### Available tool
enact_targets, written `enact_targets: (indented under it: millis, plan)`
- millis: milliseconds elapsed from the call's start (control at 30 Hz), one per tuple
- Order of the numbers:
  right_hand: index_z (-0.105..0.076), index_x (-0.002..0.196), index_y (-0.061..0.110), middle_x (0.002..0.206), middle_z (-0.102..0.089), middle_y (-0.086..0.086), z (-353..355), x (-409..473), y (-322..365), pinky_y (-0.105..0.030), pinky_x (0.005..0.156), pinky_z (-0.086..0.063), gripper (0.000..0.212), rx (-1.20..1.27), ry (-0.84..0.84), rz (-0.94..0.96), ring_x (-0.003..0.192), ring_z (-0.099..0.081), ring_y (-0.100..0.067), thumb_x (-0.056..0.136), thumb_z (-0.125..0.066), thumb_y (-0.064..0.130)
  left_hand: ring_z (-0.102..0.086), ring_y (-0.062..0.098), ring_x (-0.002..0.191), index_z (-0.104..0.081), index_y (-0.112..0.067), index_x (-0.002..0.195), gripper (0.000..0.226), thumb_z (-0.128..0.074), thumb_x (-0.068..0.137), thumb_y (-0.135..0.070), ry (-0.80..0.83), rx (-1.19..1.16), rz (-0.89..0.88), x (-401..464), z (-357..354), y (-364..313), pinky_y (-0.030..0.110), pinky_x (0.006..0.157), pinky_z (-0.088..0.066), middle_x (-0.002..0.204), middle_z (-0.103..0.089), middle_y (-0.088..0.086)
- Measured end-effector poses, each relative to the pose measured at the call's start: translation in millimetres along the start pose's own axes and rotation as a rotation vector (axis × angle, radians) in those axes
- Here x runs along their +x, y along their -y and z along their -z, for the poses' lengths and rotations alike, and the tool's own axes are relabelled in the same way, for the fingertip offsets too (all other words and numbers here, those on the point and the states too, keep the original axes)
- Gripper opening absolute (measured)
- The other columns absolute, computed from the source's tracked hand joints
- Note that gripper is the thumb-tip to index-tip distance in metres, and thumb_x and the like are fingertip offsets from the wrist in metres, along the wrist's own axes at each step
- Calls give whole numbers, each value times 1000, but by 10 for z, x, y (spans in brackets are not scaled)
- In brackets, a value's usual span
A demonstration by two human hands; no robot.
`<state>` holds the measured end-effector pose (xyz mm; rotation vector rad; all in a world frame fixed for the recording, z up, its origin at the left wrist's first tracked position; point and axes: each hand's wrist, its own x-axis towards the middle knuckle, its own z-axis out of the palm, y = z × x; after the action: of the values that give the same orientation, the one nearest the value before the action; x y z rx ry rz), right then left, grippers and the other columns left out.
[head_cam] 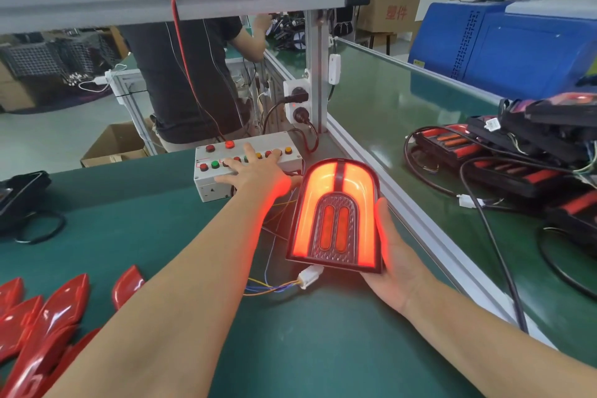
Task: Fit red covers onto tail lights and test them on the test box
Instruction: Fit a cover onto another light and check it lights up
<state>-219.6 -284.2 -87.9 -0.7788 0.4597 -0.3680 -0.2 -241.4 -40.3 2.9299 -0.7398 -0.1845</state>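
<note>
An arch-shaped tail light (334,215) glows red and orange at the centre right, above the green mat. My right hand (392,255) holds it from below and from its right side, thumb along its edge. A white connector (310,276) with coloured wires hangs from its lower end. My left hand (253,168) lies with spread straight fingers on the white test box (206,184), fingertips on its row of red, green and orange buttons. Several loose red covers (58,307) lie on the mat at the lower left.
A pile of black and red tail lights (517,152) with black cables lies on the bench to the right, past an aluminium rail (420,216). A blue machine (504,42) stands behind it. Another person (181,74) works beyond the test box. A black part (22,194) lies far left.
</note>
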Motion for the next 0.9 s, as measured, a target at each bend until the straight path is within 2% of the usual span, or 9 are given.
enact_targets:
  millis: [167,267,400,500,667,767,900]
  plan:
    - [-61,127,21,119,-70,-8,-16,-2,6,-42,90,-49,68,8,-14,-9,107,-68,-23,78,-50,67,2,51,140,-15,-50,145,80,-52,77,-72,-4,7,-10,-18,15,19,74,103,-8,158,8,7]
    - [-61,125,20,118,-70,-6,-26,-10,19,-37,85,-51,66,-3,-14,-15,107,-68,-20,80,-46,66,3,49,141,-18,-49,144,82,-47,74,-79,-3,2,-26,-16,41,35,75,103,-6,159,7,6]
    - [-62,125,20,119,-70,-5,-25,-10,28,-32,79,-55,64,-1,1,-20,108,-67,-19,83,-43,65,7,43,143,-22,-45,144,83,-38,73,-85,-52,123,-89,2,95,35,74,102,1,159,3,8]
    - [-61,126,19,121,-69,-7,-27,6,25,-36,85,-52,65,4,0,-18,110,-67,-21,84,-44,65,6,39,144,-26,-43,145,78,-35,77,-81,-82,199,-140,22,116,56,71,104,6,159,-2,9]
    - [-60,128,19,120,-69,-9,1,34,3,-45,94,-49,68,28,-8,-17,110,-67,-25,79,-49,65,0,38,144,-35,-41,142,66,-28,85,-74,-176,390,-213,44,123,63,69,106,3,158,-10,10]
    - [-59,130,18,122,-68,-10,27,45,-1,-47,101,-45,69,23,-13,-23,111,-66,-26,79,-50,64,-1,37,144,-39,-39,141,62,-28,88,-70,-183,403,-229,63,139,52,68,106,3,157,-13,10]
    - [-60,129,17,121,-68,-11,31,58,1,-47,104,-43,68,38,-30,-30,111,-65,-27,79,-52,63,-3,36,144,-41,-39,140,63,-26,89,-72,-178,391,-225,85,151,57,68,107,3,157,-15,9]
